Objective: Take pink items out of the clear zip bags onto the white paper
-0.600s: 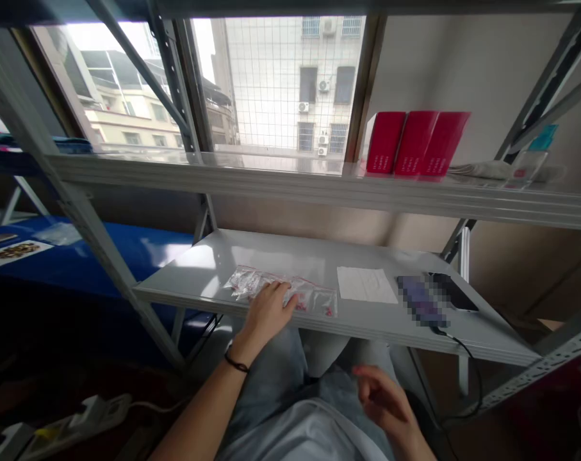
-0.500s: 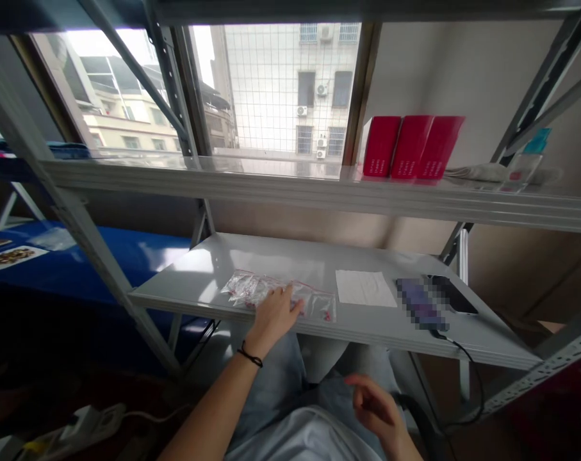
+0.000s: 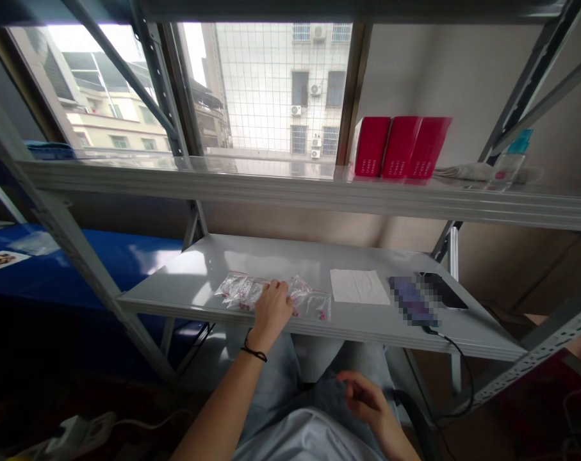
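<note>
My left hand [image 3: 271, 308] rests on a row of small clear zip bags [image 3: 237, 289] with red bits inside, lying near the front edge of the grey metal shelf [image 3: 189, 278]. Its fingers curl over the middle bags, and one bag's corner stands lifted beside the fingertips. My right hand [image 3: 362, 398] hovers low over my lap in grey trousers, fingers loosely bent with nothing in them. A white paper sheet [image 3: 358, 286] lies to the right of the bags.
Two phones [image 3: 427, 296] lie at the shelf's right end, a cable hanging off the edge. Three red boxes [image 3: 401, 146] and a bottle [image 3: 508, 160] stand on the upper shelf. A blue table [image 3: 79, 256] is at left, a power strip [image 3: 79, 432] on the floor.
My left hand has closed over the bags and lifted one bag's corner. My right hand has shifted slightly left over my lap. The view has moved a little to the right.
</note>
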### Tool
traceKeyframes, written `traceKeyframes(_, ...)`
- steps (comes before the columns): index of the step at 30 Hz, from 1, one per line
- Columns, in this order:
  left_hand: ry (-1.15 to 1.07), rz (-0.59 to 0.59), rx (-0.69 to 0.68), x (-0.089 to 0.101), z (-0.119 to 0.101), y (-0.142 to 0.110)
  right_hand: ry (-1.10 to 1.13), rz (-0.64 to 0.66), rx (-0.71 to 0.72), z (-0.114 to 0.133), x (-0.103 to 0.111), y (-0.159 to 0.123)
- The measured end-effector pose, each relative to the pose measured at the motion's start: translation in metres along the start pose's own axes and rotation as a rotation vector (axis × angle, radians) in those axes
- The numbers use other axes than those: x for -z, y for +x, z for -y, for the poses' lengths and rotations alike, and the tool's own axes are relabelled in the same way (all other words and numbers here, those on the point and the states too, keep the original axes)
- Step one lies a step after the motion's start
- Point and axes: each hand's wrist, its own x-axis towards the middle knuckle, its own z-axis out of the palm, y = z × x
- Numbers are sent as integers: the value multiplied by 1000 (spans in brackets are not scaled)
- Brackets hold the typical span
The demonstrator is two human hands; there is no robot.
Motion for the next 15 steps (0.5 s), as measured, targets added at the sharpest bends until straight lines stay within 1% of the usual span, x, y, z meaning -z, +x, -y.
traceKeyframes(2, -40, -29, -9, 0, 0, 1, -12, 0, -3, -2, 0, 1)
traceKeyframes(4, -114, -74, -51, 4, 0, -1, -30, -14, -2, -4, 1, 3)
traceKeyframes(6, -269, -133, -131, 12, 0, -10, -59, -91, 17, -1, 2, 4)
traceKeyframes(8, -482, -168, -227, 25, 1, -27, -119, -210, 78, 9, 0, 4)
traceKeyframes(9, -576, -155, -263, 31, 2, -39, -162, -259, 126, 17, -2, 3)
traceKeyframes(10, -649, -117, -291, 38, 2, -52, -212, -279, 176, 28, -6, 3)
traceKeyframes(11, -701, -60, -306, 43, 3, -66, -265, -267, 220, 39, -11, 3)
traceKeyframes(13, -757, 74, -307, 50, 3, -93, -384, -168, 273, 61, -23, 3)
traceKeyframes(15, -783, 179, -286, 49, 2, -114, -508, -71, 275, 76, -37, 6)
